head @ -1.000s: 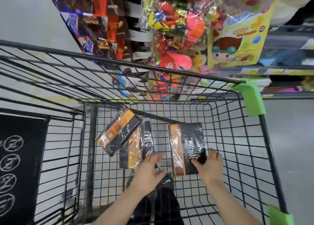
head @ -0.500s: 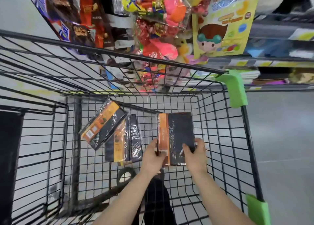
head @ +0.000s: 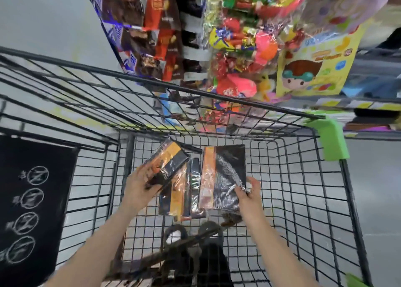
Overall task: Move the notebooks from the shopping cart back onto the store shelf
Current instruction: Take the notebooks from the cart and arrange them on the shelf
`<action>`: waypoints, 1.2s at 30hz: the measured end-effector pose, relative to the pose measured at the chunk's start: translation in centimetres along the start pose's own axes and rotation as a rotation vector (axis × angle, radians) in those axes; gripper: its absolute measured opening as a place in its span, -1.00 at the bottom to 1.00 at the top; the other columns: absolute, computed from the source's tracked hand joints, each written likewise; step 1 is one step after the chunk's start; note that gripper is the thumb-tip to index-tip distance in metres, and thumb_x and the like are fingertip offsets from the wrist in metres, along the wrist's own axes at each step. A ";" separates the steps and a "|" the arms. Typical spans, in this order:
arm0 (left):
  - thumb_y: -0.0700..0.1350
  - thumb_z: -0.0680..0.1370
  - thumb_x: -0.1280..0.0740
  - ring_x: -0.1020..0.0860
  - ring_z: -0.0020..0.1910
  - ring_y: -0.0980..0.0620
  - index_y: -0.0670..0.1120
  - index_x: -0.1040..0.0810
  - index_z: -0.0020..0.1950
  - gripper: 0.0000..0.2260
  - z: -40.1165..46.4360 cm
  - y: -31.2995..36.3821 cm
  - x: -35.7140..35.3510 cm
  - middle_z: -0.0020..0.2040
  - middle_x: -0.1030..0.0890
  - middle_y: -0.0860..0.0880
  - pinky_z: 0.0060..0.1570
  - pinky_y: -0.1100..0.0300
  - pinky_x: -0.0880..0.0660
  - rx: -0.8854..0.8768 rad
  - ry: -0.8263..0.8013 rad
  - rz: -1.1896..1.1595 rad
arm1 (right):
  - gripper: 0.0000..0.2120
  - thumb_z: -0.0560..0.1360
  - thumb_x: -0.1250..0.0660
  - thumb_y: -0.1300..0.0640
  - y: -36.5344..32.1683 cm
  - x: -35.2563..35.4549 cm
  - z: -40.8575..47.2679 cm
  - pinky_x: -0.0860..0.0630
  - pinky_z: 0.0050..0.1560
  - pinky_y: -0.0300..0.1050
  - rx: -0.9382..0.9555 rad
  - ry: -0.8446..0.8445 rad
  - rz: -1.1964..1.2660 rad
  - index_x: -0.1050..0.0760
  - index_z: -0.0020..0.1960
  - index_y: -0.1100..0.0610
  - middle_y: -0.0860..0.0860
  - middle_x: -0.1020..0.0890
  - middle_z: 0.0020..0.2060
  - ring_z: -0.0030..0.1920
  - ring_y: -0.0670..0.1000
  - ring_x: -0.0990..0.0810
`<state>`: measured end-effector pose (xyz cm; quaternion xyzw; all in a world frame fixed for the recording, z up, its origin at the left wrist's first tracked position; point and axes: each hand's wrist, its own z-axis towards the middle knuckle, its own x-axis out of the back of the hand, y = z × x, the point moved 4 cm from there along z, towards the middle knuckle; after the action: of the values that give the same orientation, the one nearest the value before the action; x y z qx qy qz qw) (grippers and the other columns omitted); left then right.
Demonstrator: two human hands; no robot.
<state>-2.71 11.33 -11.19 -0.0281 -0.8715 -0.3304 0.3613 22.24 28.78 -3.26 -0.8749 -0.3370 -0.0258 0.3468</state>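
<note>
A: What are the hands doing?
B: Both bare forearms reach down into the black wire shopping cart (head: 308, 200). The left hand (head: 141, 189) grips the near end of a tilted orange-and-black notebook (head: 168, 163), fingers curled round it. The right hand (head: 249, 194) pinches the near right corner of a second notebook (head: 225, 176).

A: And around them?
B: Between the two, more notebooks (head: 184, 189) lie on the cart floor. Open mesh lies to the right. A green corner guard (head: 332, 139) caps the far rim.

A: Beyond the cart?
B: Grey floor (head: 377, 178), hanging snack packets (head: 152, 26) and bright toy bags (head: 249, 43), blurred.
</note>
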 end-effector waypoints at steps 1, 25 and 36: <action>0.06 0.27 -0.51 -0.45 0.27 -0.20 -0.16 -0.37 0.37 -0.26 1.0 -1.6 -0.4 0.29 -0.48 -0.19 0.27 -0.14 -0.38 0.034 -0.018 0.074 | -0.72 0.58 -0.16 0.11 0.1 -0.5 0.3 -0.40 -0.34 -0.17 0.013 0.002 0.001 -0.19 0.23 -0.09 0.05 -0.53 -0.08 -0.34 -0.03 -0.42; -0.13 0.50 -0.37 -0.58 0.01 0.15 0.11 -0.52 0.13 -0.76 -7.7 10.8 8.2 0.01 -0.62 0.15 0.09 0.12 -0.53 -0.158 -0.015 -0.222 | -0.72 0.55 -0.21 0.22 -3.0 3.6 -6.9 -0.52 0.09 0.27 -0.001 0.153 0.148 -0.28 0.19 -0.04 0.22 -0.58 0.07 0.02 0.23 -0.59; -0.01 0.47 -0.40 -0.59 -0.18 0.14 0.05 -0.42 0.16 -0.70 -16.5 23.7 12.8 -0.04 -0.57 0.19 -0.30 0.36 -0.50 -0.382 0.103 -0.114 | -0.66 0.54 -0.22 0.24 -6.6 12.0 -15.5 -0.45 -0.16 -0.11 0.119 0.226 0.231 -0.29 0.29 0.08 0.13 -0.54 0.02 -0.12 0.09 -0.54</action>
<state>4.74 17.56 18.88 -0.0300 -0.7734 -0.5106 0.3744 30.38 29.45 15.73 -0.8773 -0.1940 -0.0641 0.4344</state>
